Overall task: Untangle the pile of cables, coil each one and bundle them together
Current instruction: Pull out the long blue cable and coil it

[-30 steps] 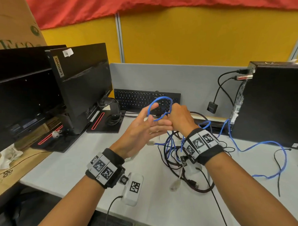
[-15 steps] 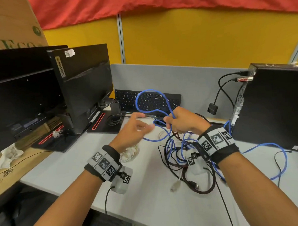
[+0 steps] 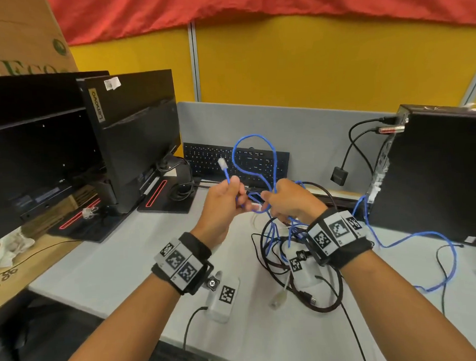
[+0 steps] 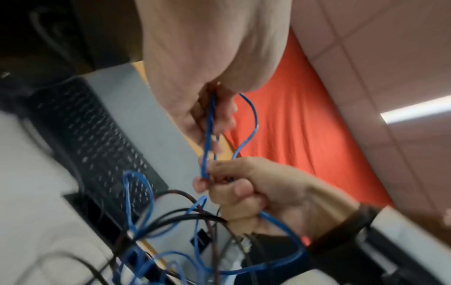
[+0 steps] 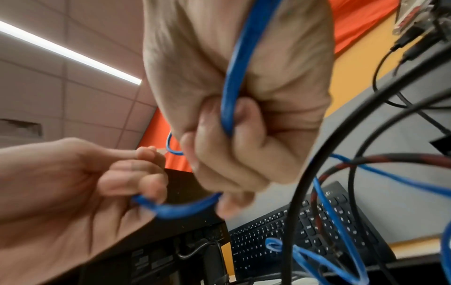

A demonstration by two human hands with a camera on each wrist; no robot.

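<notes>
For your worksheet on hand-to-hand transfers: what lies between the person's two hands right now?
A short sagging stretch of the blue cable runs from the left hand to the right hand, clearest in the right wrist view.

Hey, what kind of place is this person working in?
Most likely an office cubicle or IT workbench: a grey desk backed by a partition panel, with Lenovo monitors, a black keyboard and a small desktop computer.

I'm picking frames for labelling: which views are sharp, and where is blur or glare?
Head view: sharp, evenly lit, edges bowed by the wide lens. Left wrist view: motion-blurred, keyboard smeared. Right wrist view: blue cable soft, ceiling light glaring.
</notes>
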